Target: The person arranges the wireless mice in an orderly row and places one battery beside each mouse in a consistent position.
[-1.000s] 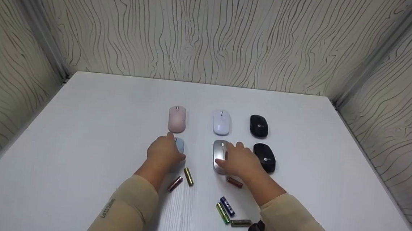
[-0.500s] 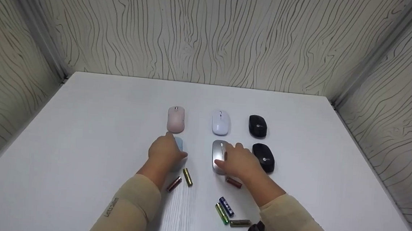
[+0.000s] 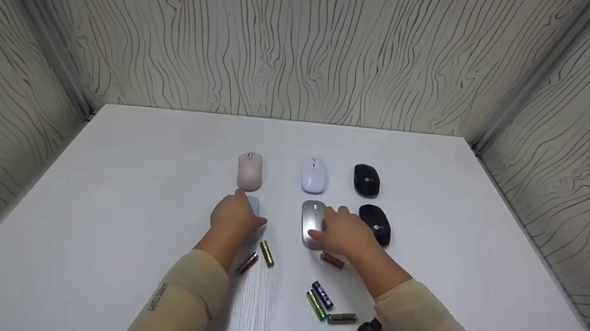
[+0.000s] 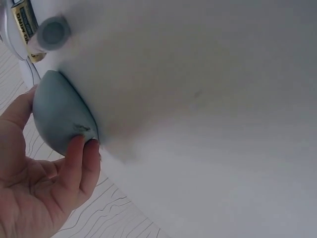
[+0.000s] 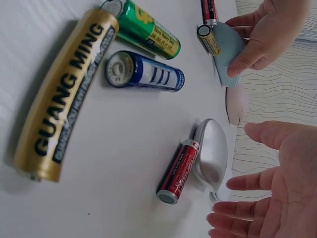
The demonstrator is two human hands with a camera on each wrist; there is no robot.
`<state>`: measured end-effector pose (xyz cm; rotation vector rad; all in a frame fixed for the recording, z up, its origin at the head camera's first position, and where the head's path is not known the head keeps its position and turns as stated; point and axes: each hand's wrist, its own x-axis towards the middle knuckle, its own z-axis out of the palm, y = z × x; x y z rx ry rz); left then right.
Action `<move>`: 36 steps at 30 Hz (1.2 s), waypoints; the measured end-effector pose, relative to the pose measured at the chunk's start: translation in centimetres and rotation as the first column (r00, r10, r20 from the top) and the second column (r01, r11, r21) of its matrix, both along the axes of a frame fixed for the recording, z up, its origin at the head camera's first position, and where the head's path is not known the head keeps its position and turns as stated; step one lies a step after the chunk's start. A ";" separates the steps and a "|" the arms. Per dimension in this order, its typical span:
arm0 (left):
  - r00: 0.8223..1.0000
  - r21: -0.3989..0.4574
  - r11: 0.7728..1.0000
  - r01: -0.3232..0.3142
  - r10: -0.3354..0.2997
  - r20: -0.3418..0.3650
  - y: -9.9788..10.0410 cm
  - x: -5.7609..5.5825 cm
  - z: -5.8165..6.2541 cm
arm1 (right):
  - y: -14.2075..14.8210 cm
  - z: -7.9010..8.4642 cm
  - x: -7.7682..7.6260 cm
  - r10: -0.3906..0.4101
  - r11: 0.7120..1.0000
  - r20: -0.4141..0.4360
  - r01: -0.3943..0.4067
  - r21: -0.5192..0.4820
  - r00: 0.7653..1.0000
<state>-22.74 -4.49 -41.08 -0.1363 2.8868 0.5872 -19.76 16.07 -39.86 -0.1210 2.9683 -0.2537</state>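
Note:
My left hand (image 3: 232, 215) holds a light blue computer mouse (image 4: 62, 111) by its sides, thumb on one side and fingertips on the other. The mouse rests on the white table. A gold battery (image 3: 267, 253) and a red battery (image 3: 248, 263) lie just in front of it. My right hand (image 3: 342, 231) is over the right edge of a silver mouse (image 3: 311, 224). In the right wrist view its fingers are spread and fairly straight, apart from the silver mouse. Near that mouse's front end lies another red battery (image 5: 179, 171).
Behind stand a pink mouse (image 3: 250, 171), a white mouse (image 3: 314, 176) and a black mouse (image 3: 366, 180). A second black mouse (image 3: 375, 225) is right of my right hand. Blue (image 3: 322, 295), green (image 3: 316, 305) and gold (image 3: 342, 318) batteries lie near my right sleeve. Patterned panels surround the table.

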 end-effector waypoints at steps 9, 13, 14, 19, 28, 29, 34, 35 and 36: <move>0.999 0.057 0.998 -0.034 0.033 0.018 0.0 0.3 0.2 | 0.9 0.7 0.2 0.004 1.000 0.034 -0.004 -0.018 0.999; 0.999 0.078 0.996 -0.046 0.044 0.028 -0.4 0.5 0.4 | 1.3 0.7 0.5 -0.006 0.999 0.064 0.008 -0.035 0.998; 0.998 0.082 0.995 -0.047 0.044 0.034 -0.6 0.5 0.5 | 1.5 0.7 0.6 -0.005 0.999 0.069 0.008 -0.038 0.998; 0.999 0.044 0.999 -0.022 0.020 0.050 -1.7 0.5 0.9 | 1.8 0.5 1.3 0.025 0.999 0.071 -0.022 -0.045 0.997; 0.994 0.066 0.997 -0.029 0.022 0.104 -2.8 1.1 1.6 | 1.8 -0.9 2.2 0.131 0.991 0.041 -0.129 -0.041 0.991; 0.995 0.067 0.997 -0.021 0.015 0.102 -2.9 1.2 1.6 | 1.9 -1.1 2.2 0.152 0.988 0.027 -0.151 -0.037 0.988; 0.996 0.082 0.997 -0.008 0.000 0.094 -3.2 1.3 1.5 | 2.0 -2.2 2.2 0.204 0.978 -0.019 -0.204 -0.031 0.979; 0.996 0.082 0.997 -0.011 0.003 0.094 -3.2 1.4 1.5 | 2.0 -2.3 2.2 0.206 0.978 -0.026 -0.207 -0.033 0.978; 0.996 0.082 0.997 -0.013 0.006 0.093 -3.2 1.4 1.5 | 2.0 -2.4 2.2 0.205 0.978 -0.029 -0.206 -0.037 0.978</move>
